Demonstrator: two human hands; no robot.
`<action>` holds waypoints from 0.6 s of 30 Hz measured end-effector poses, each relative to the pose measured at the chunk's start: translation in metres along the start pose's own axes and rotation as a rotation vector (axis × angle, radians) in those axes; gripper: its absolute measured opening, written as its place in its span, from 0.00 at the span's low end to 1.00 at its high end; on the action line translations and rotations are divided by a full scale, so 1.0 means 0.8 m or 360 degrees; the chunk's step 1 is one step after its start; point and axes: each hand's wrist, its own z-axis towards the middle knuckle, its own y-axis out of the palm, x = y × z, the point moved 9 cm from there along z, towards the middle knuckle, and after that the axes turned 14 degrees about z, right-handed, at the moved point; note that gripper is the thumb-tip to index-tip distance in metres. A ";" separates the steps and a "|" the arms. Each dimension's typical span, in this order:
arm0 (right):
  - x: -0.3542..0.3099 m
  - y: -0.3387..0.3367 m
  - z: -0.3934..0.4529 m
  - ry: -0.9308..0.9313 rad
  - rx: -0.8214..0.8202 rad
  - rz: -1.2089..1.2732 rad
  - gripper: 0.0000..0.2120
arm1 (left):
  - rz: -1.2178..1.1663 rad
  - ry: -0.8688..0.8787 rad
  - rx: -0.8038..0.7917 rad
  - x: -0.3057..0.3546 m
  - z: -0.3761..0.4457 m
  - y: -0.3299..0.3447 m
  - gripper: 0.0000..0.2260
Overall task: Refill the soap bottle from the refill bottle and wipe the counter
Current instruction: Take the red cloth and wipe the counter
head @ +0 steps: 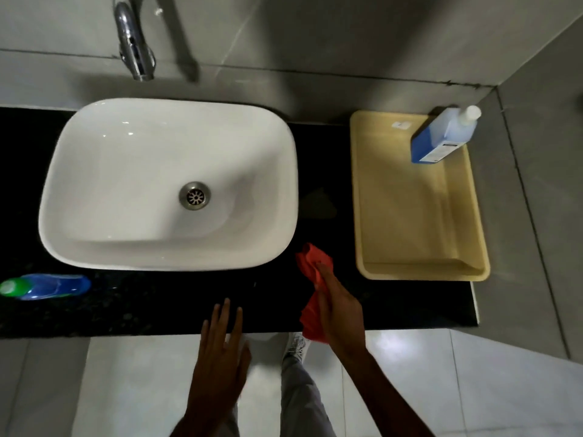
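Observation:
My right hand [339,305] grips a red cloth [313,269] over the black counter [157,310], between the sink and the tray. My left hand [220,345] hovers flat at the counter's front edge, fingers apart, holding nothing. A blue bottle with a white cap [443,137] stands at the back right corner of the beige tray [410,216]. A blue bottle with a green cap [44,287] lies on its side on the counter at the far left, in front of the sink.
A white basin [126,184] takes up the middle of the counter, with a chrome tap [134,45] on the wall above it. Grey tiled walls close the back and right side. Below the counter edge are my legs and a light tiled floor.

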 end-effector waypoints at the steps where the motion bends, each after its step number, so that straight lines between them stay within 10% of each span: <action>1: -0.011 -0.019 0.003 -0.0004 0.0045 0.0141 0.25 | 0.0000 0.0022 -0.0013 0.019 0.007 -0.003 0.31; 9: 0.003 -0.191 0.081 0.0010 0.0405 0.0329 0.19 | -0.0064 0.0275 0.0066 0.200 0.105 -0.049 0.28; 18: 0.072 -0.169 0.151 0.0032 0.0073 -0.0078 0.23 | -0.0026 0.0295 -0.0070 0.289 0.143 -0.018 0.32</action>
